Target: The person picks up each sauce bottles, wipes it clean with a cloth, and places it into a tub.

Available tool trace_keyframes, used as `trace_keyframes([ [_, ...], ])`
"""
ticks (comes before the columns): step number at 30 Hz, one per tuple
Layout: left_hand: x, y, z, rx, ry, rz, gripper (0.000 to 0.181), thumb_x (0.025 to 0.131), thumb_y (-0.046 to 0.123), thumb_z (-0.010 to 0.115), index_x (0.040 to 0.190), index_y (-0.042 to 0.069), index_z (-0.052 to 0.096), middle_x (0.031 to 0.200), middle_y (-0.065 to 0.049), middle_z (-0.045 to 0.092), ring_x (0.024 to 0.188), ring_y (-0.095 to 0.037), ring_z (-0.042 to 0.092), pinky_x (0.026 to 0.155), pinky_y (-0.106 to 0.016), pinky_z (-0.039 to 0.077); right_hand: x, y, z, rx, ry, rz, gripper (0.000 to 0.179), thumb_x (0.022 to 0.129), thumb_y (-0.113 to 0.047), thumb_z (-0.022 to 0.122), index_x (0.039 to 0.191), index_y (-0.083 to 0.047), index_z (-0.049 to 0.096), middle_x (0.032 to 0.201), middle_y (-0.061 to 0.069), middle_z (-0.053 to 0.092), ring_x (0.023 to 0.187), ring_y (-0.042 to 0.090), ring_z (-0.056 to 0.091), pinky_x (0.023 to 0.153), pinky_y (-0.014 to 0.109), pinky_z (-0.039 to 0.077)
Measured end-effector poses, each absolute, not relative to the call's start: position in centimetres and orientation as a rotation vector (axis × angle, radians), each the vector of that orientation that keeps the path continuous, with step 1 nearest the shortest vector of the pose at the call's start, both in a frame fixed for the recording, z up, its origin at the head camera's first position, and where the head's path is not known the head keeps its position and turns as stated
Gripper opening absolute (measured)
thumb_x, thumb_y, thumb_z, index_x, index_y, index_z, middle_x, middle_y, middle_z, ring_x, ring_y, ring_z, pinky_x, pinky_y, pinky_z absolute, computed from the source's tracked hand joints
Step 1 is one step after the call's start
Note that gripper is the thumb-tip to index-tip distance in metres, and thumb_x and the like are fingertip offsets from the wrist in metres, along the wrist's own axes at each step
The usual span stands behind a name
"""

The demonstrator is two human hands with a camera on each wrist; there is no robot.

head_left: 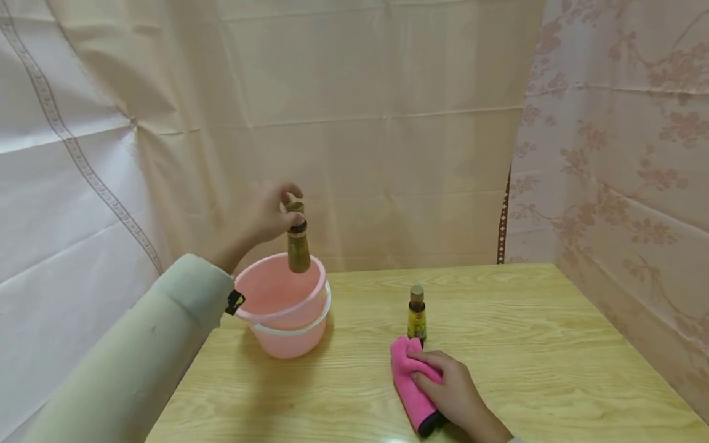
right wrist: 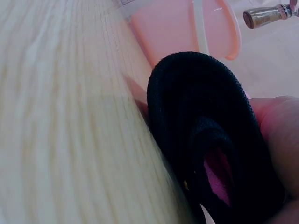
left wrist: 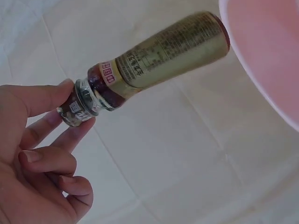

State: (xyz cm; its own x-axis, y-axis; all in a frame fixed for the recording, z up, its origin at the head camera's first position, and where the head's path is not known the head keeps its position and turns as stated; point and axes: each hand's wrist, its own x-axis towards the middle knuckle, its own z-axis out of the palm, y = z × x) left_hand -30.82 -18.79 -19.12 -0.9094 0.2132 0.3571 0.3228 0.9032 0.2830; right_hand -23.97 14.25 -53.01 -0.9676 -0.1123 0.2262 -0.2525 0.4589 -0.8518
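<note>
Pale green sleeve [head_left: 138,344] lies nearest the camera, leading to the left hand [head_left: 268,214], which pinches the cap end of a gold-labelled glass bottle [head_left: 298,253]. Its base hangs beside the rim of a round pink plastic bucket [head_left: 290,344]. Right hand [head_left: 453,386] grasps a folded pink, black-edged cloth [head_left: 408,387], overlapping the foot of a small yellow-labelled dark bottle [head_left: 417,317]. Yellow wood-grain tabletop [head_left: 362,369] separates bucket from small bottle and extends rightward to its edge.

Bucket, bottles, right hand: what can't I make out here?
Pink bucket, inside bottom: head view, hidden by its near wall.
Standing bottle, lowest part: head view, partly hidden by pink cloth.
Held bottle, small print: left wrist view, too small to read.
Right hand, much of it: right wrist view, cut off by right edge.
</note>
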Motion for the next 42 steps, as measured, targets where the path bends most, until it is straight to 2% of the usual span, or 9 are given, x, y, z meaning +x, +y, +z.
trace_keyframes([
  [6, -31.7, -20.4, -18.3, -0.287, -2.833, -0.408, 0.038, 0.091, 0.019, 0.074, 0.126, 0.007, 0.066, 0.12, -0.02, 0.069, 0.106, -0.036, 0.066, 0.085, -0.05, 0.056, -24.0, 14.1, -53.0, 0.338, -2.567, 1.532, 0.039, 0.088, -0.019, 0.083, 0.12, -0.04, 0.075, 0.114, -0.016, 0.073, 0.108, 0.007, 0.066, 0.091, 0.025, 0.054],
  [15, -34.1, -22.7, -20.4, -0.501, -2.966, -0.302, 0.034, 0.088, 0.006, 0.071, 0.12, -0.006, 0.069, 0.106, -0.022, 0.071, 0.09, -0.031, 0.064, 0.084, -0.048, 0.055, -24.0, 14.2, -53.2, 0.312, -2.582, 1.514, 0.039, 0.088, -0.019, 0.084, 0.118, -0.042, 0.075, 0.114, -0.017, 0.073, 0.11, 0.008, 0.066, 0.092, 0.026, 0.054],
  [19, -35.0, -23.6, -21.2, -0.541, -3.022, -0.15, 0.022, 0.089, 0.009, 0.073, 0.108, -0.001, 0.076, 0.102, -0.015, 0.075, 0.086, -0.027, 0.065, 0.08, -0.045, 0.056, -24.0, 14.3, -53.2, 0.325, -2.585, 1.518, 0.038, 0.088, -0.021, 0.084, 0.119, -0.042, 0.074, 0.117, -0.017, 0.073, 0.115, 0.01, 0.065, 0.095, 0.028, 0.054],
  [23, -35.6, -24.4, -21.6, -0.512, -3.076, -0.057, 0.013, 0.088, 0.015, 0.08, 0.097, 0.006, 0.079, 0.094, -0.008, 0.074, 0.084, -0.025, 0.065, 0.076, -0.042, 0.056, -24.0, 14.3, -53.2, 0.33, -2.59, 1.512, 0.039, 0.088, -0.021, 0.084, 0.119, -0.042, 0.074, 0.117, -0.017, 0.072, 0.116, 0.01, 0.065, 0.097, 0.028, 0.054],
  [27, -36.0, -24.8, -22.2, -0.502, -3.101, -0.047, 0.013, 0.086, 0.017, 0.083, 0.095, 0.007, 0.08, 0.092, -0.007, 0.073, 0.085, -0.025, 0.065, 0.075, -0.041, 0.056, -24.1, 14.3, -53.2, 0.329, -2.59, 1.519, 0.039, 0.088, -0.02, 0.084, 0.12, -0.041, 0.074, 0.116, -0.016, 0.072, 0.114, 0.009, 0.065, 0.095, 0.027, 0.054],
  [34, -36.1, -25.4, -24.4, -0.545, -3.106, -0.063, 0.011, 0.087, 0.012, 0.08, 0.094, 0.005, 0.078, 0.089, -0.006, 0.074, 0.08, -0.023, 0.064, 0.074, -0.04, 0.055, -24.1, 14.3, -53.2, 0.341, -2.599, 1.508, 0.038, 0.089, -0.022, 0.083, 0.121, -0.041, 0.074, 0.119, -0.015, 0.073, 0.116, 0.012, 0.065, 0.096, 0.028, 0.054],
  [42, -35.8, -25.7, -26.1, -0.538, -3.142, -0.053, 0.01, 0.085, 0.009, 0.082, 0.093, 0.006, 0.078, 0.084, -0.004, 0.072, 0.074, -0.02, 0.061, 0.065, -0.033, 0.052, -24.0, 14.3, -52.9, 0.321, -2.6, 1.511, 0.039, 0.087, -0.02, 0.084, 0.12, -0.04, 0.075, 0.117, -0.015, 0.073, 0.115, 0.012, 0.066, 0.096, 0.028, 0.054],
])
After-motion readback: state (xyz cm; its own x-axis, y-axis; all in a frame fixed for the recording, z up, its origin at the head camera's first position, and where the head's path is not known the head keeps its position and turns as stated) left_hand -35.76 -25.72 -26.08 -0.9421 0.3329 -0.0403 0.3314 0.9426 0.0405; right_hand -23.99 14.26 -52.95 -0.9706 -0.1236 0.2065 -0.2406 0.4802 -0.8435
